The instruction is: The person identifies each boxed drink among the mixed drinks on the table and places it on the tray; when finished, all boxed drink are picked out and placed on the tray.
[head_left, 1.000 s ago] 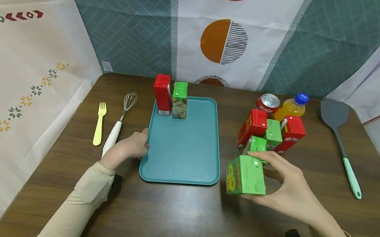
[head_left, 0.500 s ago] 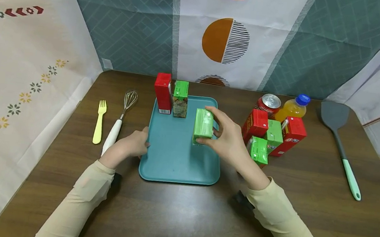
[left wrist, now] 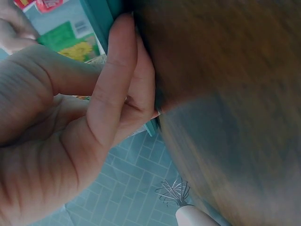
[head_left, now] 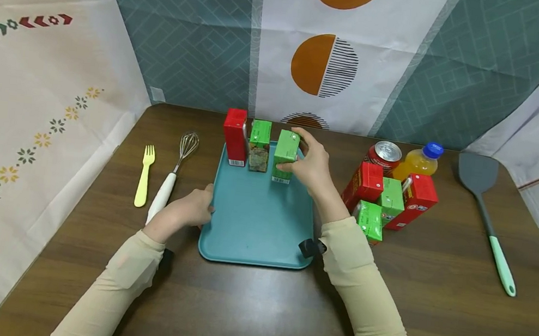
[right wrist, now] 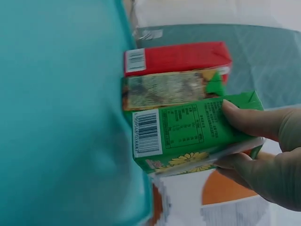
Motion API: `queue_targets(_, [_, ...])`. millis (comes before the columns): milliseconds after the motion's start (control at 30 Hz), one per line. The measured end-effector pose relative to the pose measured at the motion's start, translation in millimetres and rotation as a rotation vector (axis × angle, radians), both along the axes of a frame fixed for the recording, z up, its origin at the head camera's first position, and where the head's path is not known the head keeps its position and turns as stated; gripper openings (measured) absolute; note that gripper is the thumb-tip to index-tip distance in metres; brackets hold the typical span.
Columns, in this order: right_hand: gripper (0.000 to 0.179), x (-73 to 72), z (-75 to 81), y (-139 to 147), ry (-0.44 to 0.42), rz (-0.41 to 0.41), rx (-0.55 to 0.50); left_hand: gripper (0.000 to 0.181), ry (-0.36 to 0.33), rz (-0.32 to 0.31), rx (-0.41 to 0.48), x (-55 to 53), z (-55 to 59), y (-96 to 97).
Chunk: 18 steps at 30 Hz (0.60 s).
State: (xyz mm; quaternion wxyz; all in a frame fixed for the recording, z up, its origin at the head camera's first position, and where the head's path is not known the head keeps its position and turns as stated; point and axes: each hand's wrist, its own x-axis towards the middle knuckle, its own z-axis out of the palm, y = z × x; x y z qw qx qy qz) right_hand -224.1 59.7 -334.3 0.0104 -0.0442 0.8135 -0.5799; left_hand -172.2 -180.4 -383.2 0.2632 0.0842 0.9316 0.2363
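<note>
My right hand pinches a green drink carton by its upper part, thumb on one face and fingers on another. The carton stands upright at the back right of the blue-green tray; the right wrist view shows its barcode end at the tray surface. Left of it on the tray stand another green carton with a brown patterned face and a red carton. My left hand holds the tray's left rim, thumb and curled fingers about the edge; part of that grip is hidden.
At right cluster red cartons, green cartons, a red can and an orange juice bottle. A spatula lies beyond. A whisk and yellow fork lie left of the tray.
My right hand has carried the green carton left from the cluster over the tray, then back beside the other two cartons. The left hand has stayed at the tray's rim.
</note>
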Motion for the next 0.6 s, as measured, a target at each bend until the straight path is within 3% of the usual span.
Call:
queue_targets(133, [0.086, -14.3, -10.7, -4, -0.058, -0.028, 0.012, 0.067, 0.001, 0.003, 0.006, 0.6, -0.8, 0.1])
queue_targets(267, [0.086, -21.0, -17.5, -4, -0.067, -0.046, 0.103, 0.067, -0.008, -0.003, 0.006, 0.2, -1.8, 1.8])
queue_targets(467, [0.085, -33.1, -16.1, -2, -0.035, 0.029, 0.297, 0.068, -0.014, 0.000, -0.018, -1.8, -1.1, 2.1])
queue_targets(600, [0.086, -37.6, -15.3, -5, -0.049, 0.079, 0.335, 0.069, -0.025, 0.016, -0.025, -1.6, -1.6, 0.2])
